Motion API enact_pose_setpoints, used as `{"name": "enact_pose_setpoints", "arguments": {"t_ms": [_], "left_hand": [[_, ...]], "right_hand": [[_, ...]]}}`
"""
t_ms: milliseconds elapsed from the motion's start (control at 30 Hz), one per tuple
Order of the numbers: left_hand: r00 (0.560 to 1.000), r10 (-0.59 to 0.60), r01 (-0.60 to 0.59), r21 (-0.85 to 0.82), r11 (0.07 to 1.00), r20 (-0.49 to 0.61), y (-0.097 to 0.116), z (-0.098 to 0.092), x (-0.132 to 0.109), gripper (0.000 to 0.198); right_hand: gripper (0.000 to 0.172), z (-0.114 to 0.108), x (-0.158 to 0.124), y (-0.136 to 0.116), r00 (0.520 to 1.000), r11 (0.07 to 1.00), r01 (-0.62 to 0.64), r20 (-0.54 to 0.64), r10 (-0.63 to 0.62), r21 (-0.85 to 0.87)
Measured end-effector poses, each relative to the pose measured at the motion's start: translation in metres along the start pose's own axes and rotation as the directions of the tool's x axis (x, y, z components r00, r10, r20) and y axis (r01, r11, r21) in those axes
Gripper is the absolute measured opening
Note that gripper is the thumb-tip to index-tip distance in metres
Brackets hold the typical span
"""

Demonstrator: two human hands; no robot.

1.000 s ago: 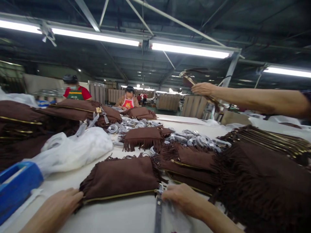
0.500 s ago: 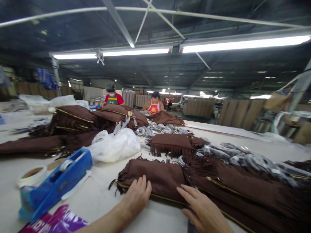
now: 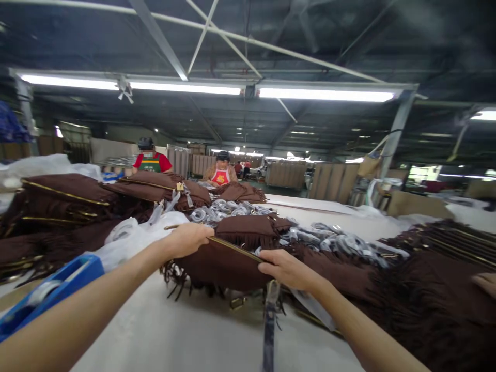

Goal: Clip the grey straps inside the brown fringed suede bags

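A brown fringed bag (image 3: 228, 266) hangs from both hands, its brass zipper edge up and its fringe hanging toward the white table (image 3: 155, 330). Fingers of my left hand (image 3: 189, 239) pinch the zipper edge at its left part. My right hand (image 3: 284, 266) grips the same edge farther right. Below my right hand a grey wrapped strap (image 3: 270, 325) hangs down, and a brass buckle (image 3: 237, 303) shows under the bag. Just behind lies another brown bag (image 3: 248, 227).
Brown bags (image 3: 65, 194) are piled at the left, near a blue tape dispenser (image 3: 50, 292). Wrapped straps (image 3: 337, 243) lie behind. Another person's hand (image 3: 486, 283) touches bags at the right edge. Two people sit across the table.
Both hands have closed on the bag's zipper edge and lifted it off the table, with the fringe now hanging down. The view has turned right, showing another person's hand.
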State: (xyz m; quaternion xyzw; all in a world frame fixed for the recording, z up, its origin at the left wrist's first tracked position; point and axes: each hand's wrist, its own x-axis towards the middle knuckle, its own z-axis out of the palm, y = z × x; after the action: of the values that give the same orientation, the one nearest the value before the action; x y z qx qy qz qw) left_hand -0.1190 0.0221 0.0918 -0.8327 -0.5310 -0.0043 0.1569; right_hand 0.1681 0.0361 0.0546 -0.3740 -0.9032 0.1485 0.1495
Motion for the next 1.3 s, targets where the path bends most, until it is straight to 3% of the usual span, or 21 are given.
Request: {"name": "enact_pose_setpoints", "arguments": {"t_ms": [133,400,667,833,967,1033,1167,1233,1300], "left_hand": [[0.999,0.026,-0.026,-0.01,1.0,-0.029,-0.01,-0.016,0.002,0.019],[0.996,0.038,-0.037,0.013,0.999,-0.075,-0.025,-0.023,-0.001,0.02],[0.998,0.045,-0.049,-0.074,0.996,-0.043,-0.019,-0.052,-0.003,0.016],[0.996,0.084,-0.087,-0.185,0.979,-0.023,-0.017,-0.053,-0.005,0.02],[0.995,0.101,-0.099,-0.21,0.973,0.0,-0.013,-0.041,-0.008,0.021],[0.996,0.043,-0.054,-0.138,0.989,-0.075,-0.01,-0.039,-0.011,0.021],[0.965,-0.005,0.007,0.005,1.0,-0.26,-0.001,-0.038,-0.028,0.021],[0.964,0.015,-0.018,-0.006,1.0,-0.267,0.007,-0.025,-0.044,0.022],[0.97,0.036,-0.053,-0.061,0.997,-0.241,0.02,0.002,-0.065,0.028]], "right_hand": [[0.018,-0.021,0.007,-0.006,1.0,0.994,-0.004,0.029,0.001,0.109],[0.021,-0.027,0.008,-0.014,0.995,0.943,-0.027,0.102,-0.007,0.331],[0.041,-0.037,0.004,-0.007,0.993,0.854,-0.051,0.118,-0.012,0.517],[0.049,-0.034,-0.004,-0.005,0.994,0.806,-0.079,0.112,0.016,0.586],[0.04,-0.037,-0.008,-0.008,0.998,0.834,-0.052,0.061,0.022,0.549],[0.029,-0.041,-0.011,-0.012,0.999,0.884,0.001,-0.044,0.022,0.467],[0.009,-0.045,-0.024,-0.022,0.955,0.988,0.095,-0.292,-0.056,0.121],[0.017,-0.036,-0.037,-0.021,0.947,0.988,0.143,-0.297,-0.122,0.05],[0.033,-0.016,-0.051,-0.014,0.952,0.984,0.171,-0.265,-0.152,0.05]]}}
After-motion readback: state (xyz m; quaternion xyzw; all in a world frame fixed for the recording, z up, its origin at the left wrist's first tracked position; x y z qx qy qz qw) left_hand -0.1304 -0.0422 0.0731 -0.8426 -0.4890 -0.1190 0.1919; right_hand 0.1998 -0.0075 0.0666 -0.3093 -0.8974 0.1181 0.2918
